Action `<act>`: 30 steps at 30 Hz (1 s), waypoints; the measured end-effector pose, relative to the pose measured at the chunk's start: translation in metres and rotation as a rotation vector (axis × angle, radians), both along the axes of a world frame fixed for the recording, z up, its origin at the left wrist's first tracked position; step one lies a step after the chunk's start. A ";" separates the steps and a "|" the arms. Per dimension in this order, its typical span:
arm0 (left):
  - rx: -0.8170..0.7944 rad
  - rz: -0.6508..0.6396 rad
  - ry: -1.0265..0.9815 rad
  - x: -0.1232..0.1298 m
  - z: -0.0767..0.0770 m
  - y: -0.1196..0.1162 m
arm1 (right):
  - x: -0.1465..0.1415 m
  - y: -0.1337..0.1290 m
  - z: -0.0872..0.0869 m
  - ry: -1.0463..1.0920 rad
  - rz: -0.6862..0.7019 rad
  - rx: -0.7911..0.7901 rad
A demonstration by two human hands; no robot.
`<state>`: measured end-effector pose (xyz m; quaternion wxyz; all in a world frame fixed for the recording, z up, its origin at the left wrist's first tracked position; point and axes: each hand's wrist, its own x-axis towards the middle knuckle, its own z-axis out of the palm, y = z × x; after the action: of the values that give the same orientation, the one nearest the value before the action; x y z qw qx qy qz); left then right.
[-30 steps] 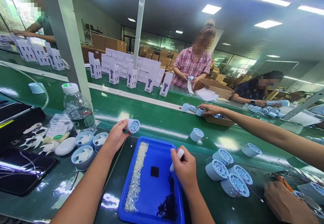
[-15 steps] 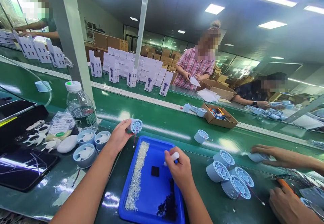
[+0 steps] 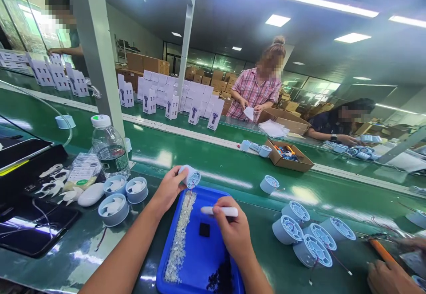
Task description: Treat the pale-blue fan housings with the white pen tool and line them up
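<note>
My left hand (image 3: 169,192) is closed around a light blue fan housing (image 3: 190,177), its grille turned to the right and thin wires hanging from it. In my right hand (image 3: 232,227) is a white pen-like tool (image 3: 220,211), held level with its tip pointing left. Both hands are over or beside a blue tray (image 3: 160,265). Clear small pieces (image 3: 178,243) line the tray's left side. A black square (image 3: 204,229) lies near its middle, and small black parts (image 3: 220,278) are heaped at the lower right.
Several blue housings (image 3: 313,250) stand right of the tray; housings with white fan blades (image 3: 113,209) stand left, near a water bottle (image 3: 111,152). A co-worker's hand (image 3: 392,276) is at the right edge. Beyond are a carton (image 3: 289,163) and white boxes (image 3: 195,112).
My left hand has brought the housing right and down toward the tray. The white tool has turned level, tip left. A co-worker's hand has left another housing with the group on the right.
</note>
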<state>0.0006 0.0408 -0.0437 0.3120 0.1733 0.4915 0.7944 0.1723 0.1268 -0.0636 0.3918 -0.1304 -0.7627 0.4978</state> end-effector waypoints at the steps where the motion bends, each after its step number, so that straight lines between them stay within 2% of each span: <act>1: 0.005 -0.012 0.001 0.002 0.002 0.000 | 0.000 0.001 0.000 0.042 -0.020 -0.069; 6: -0.014 -0.082 0.024 0.012 0.007 0.001 | -0.002 0.001 0.001 0.057 0.011 -0.351; 9: -0.013 -0.077 0.027 0.015 0.007 0.001 | -0.004 0.000 0.001 0.069 0.024 -0.400; 16: 0.021 -0.065 0.036 0.016 0.008 -0.001 | -0.005 0.000 0.000 0.075 0.005 -0.355; 22: -0.022 -0.096 0.056 0.021 0.005 0.003 | -0.006 -0.001 -0.003 0.037 0.015 -0.345; 24: -0.035 -0.094 0.072 0.021 0.001 0.004 | -0.007 -0.001 -0.002 0.022 -0.010 -0.277; 27: -0.028 -0.066 0.095 0.020 -0.003 0.007 | -0.010 -0.002 -0.003 0.001 -0.108 -0.095; 30: -0.004 0.045 0.130 0.018 0.000 0.012 | -0.017 -0.007 -0.013 -0.051 -0.141 -0.054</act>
<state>0.0190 0.0524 -0.0441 0.2617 0.2127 0.5163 0.7872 0.1556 0.1202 -0.0771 0.4027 -0.2069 -0.7476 0.4859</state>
